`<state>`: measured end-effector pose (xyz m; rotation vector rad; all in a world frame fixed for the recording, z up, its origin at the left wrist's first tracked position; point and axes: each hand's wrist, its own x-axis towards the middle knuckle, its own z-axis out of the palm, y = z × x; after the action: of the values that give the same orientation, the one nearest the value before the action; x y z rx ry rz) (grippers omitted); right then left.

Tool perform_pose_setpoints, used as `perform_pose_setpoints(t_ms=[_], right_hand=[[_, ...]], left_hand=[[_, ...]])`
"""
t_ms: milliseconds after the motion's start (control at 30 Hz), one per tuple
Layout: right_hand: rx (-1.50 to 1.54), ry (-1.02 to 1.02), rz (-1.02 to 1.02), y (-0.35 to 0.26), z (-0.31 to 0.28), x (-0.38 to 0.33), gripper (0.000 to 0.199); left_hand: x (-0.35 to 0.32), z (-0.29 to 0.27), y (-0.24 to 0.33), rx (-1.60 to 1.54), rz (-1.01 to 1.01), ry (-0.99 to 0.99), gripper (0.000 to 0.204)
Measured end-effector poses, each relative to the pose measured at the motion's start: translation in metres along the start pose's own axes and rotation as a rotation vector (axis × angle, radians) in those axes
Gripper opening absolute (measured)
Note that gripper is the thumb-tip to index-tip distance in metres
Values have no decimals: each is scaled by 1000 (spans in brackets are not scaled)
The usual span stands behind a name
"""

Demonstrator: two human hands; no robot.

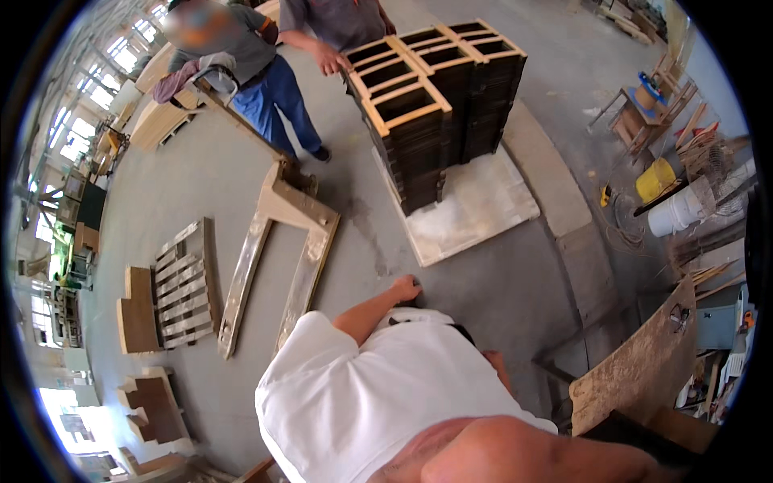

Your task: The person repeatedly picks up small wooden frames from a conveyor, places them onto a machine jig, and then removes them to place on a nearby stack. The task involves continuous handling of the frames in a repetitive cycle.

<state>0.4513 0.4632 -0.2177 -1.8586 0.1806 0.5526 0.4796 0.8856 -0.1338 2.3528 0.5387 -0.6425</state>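
The person's left hand (407,288) is reaching forward past the white shirt (403,378), and its fingers are looking curled; one cannot tell whether they are holding something. Of the right hand (497,369) only a small part is showing at the right edge of the shirt, so its state cannot be told. Farther ahead, beyond the left hand, a tall stack of slatted frames (423,145) is standing on a pale board (467,213), showing light wooden slats on top and dark sides. A co-worker's hand (328,60) is touching the stack at its far left top edge. To the left of the stack, a pallet jack (302,208) is resting on the floor, its two forks pointing to the near side. Another person in blue trousers (278,101) is standing beside its handle (241,121). Farther left, a slatted wooden pallet (182,280) is lying next to a brown board (143,322). On the right side, a yellow bucket (655,179) is sitting near a white bucket (675,212).
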Motion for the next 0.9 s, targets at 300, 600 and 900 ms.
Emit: perform_pose_setpoints(t_ms=[300,600,900], right_hand=[[-783,-493,-181,56,-4,-4,15],[-66,-39,338,-42,28,7,9],[0,56,380,-97,102,-38,11]], left_hand=[[-43,12,-56,-106,-248,39,58],[-20,-130,19,-385,259,531,92],[-8,-394,133,-1014,678,497,85]])
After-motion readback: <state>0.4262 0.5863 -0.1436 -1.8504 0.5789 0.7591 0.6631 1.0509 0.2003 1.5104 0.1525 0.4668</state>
